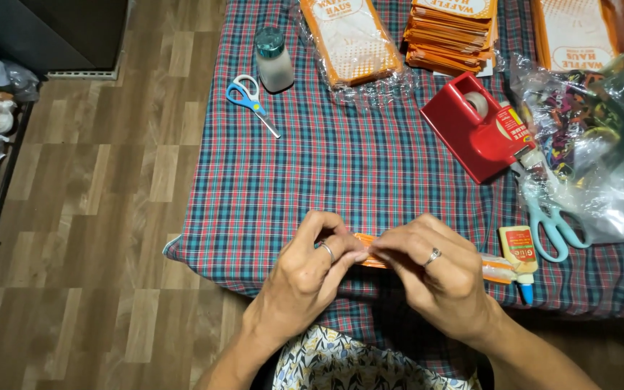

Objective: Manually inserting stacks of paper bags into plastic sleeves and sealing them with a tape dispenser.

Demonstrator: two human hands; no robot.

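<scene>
A thin orange paper piece, folded or flat I cannot tell, sits pinched between both hands at the near edge of the tabletop, at about 6 o'clock. The left hand has thumb and fingers closed on its left end; the right hand is closed over the rest, hiding most of it. Held that tight, the paper could crease crooked or tear if the two hands pull unevenly.

Just beyond the right hand, at 4 o'clock, a small glue bottle lies on its side, nozzle pointing off the edge; a nudge from the wrist might roll it to the floor. Beside it lie pale blue scissors, then the red tape dispenser at 2 o'clock. Orange printed bags are stacked at 12 o'clock, with small blue scissors and a capped jar at 11.
</scene>
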